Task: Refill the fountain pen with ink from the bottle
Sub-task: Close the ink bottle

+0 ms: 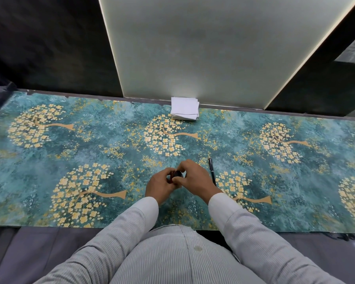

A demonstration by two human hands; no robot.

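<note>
A long bench (29, 230) runs left to right, covered by a teal sheet (115, 165) printed with golden flowering trees, its grey edge showing along the near side. Behind it stands a pale frosted panel (203, 48) with lit edges, flanked by dark wall panels (49, 42). A stack of folded white tissues (184, 108) sits at the far edge of the bench, against the foot of the pale panel. The fountain pen (212, 171), black with a gold tip at its far end, lies flat on the sheet just right of the hands, its long axis running near to far with a slight lean to the left at the far end. The ink bottle (177, 174), dark and mostly hidden, is near the middle of the bench between both hands: the left hand (162, 186) has its fingers curled round the body, and the right hand (195, 178) has its fingers wrapped over the dark cap. What the bottle holds cannot be told. Both arms wear pale striped sleeves (254, 232).
</note>
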